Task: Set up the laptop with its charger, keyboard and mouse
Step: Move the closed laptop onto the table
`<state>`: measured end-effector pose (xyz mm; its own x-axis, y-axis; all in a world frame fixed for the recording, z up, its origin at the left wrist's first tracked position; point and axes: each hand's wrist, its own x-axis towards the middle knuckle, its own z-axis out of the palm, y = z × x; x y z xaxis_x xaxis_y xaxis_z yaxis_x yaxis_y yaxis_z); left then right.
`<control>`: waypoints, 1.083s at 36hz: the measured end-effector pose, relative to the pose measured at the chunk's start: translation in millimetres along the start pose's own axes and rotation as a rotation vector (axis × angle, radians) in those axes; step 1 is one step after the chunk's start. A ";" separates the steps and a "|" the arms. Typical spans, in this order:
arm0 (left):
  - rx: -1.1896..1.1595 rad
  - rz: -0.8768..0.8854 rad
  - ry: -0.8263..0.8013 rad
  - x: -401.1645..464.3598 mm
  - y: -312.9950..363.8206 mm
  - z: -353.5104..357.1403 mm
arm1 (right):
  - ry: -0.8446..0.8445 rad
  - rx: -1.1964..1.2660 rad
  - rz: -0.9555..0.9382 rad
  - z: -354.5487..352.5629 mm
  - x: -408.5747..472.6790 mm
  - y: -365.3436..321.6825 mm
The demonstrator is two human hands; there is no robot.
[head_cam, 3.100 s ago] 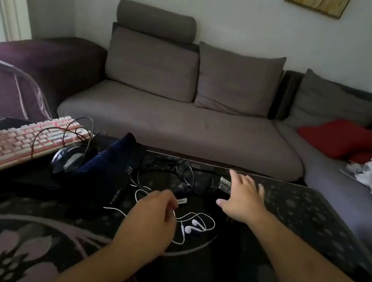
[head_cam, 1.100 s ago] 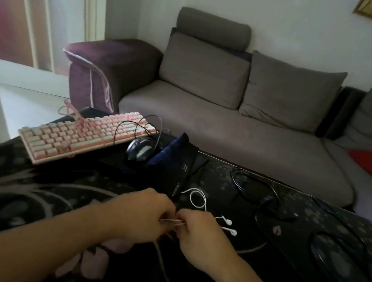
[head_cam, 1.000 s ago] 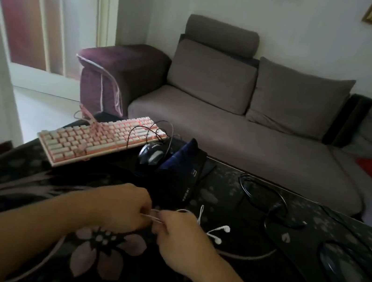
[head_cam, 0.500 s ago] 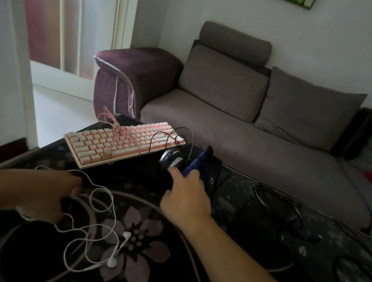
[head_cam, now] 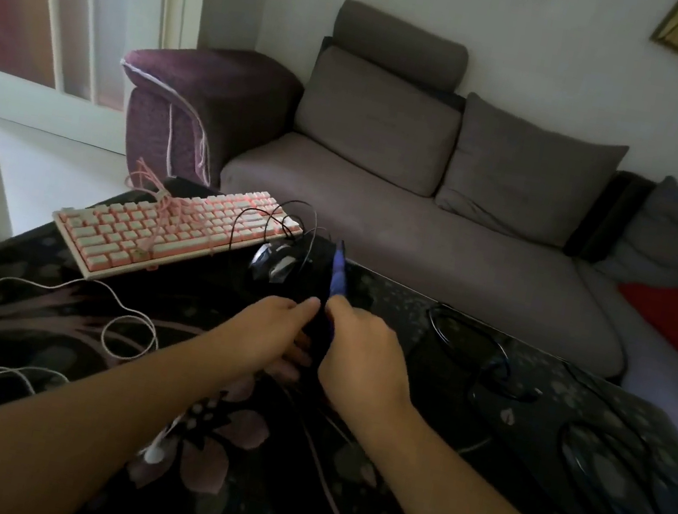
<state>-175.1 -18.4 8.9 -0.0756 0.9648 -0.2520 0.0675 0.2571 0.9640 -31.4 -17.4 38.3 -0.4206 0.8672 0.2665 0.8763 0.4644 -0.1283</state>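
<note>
though no writing readable — both hands' grip [head_cam: 317, 334] pinching dark blue-edged sleeve [head_cam: 336, 274] beside mouse [head_cam: 276, 262]

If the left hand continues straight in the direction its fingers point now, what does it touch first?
Probably the dark blue-edged pouch that both hands are at: the left hand points right at it. The mouse lies beyond; depth is unclear.

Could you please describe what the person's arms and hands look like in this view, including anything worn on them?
Both forearms are bare up to the frame edge, with no sleeves showing. The left hand and right hand wear no gloves, and no watch, bracelet or ring is visible on them.
</note>
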 end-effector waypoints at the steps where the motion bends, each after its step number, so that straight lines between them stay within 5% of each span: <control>1: -0.117 -0.035 -0.022 -1.6 4.2 10.1 | 0.012 -0.003 -0.056 -5.4 -13.5 -1.0; 6: -0.343 -0.151 -0.077 -13.2 10.5 37.0 | -0.005 -0.051 -0.341 -20.4 -71.3 4.1; 9: -0.087 -0.079 0.077 -19.1 4.1 44.6 | -0.188 0.122 -0.361 -42.0 -98.9 14.2; 13: -0.016 0.125 0.057 -46.5 16.5 74.5 | -0.047 0.619 0.128 -64.0 -124.1 45.6; 17: 0.009 0.276 -0.073 -69.4 44.6 125.2 | 0.112 0.739 0.692 -74.6 -134.0 112.2; 21: 0.073 0.375 -0.208 -92.4 62.1 189.1 | 0.003 1.424 0.814 -96.1 -159.8 165.1; 26: 0.171 0.330 -0.383 -105.1 59.8 272.2 | 0.330 1.077 0.861 -105.1 -206.7 225.4; 30: 0.219 0.170 -0.556 -111.3 54.6 328.8 | 0.424 0.804 0.898 -110.6 -249.8 292.5; 34: 0.387 0.141 -0.576 -108.1 40.3 358.3 | 0.221 0.353 0.985 -107.1 -284.9 353.1; 39: 0.599 0.243 -0.518 -96.8 28.6 340.9 | -0.027 -0.055 1.027 -98.5 -310.6 348.3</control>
<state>173.3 -85.3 32.1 0.4673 0.8632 -0.1910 0.5529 -0.1167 0.8251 427.6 -142.7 5.0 0.5328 0.8456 0.0316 0.8257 -0.5114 -0.2383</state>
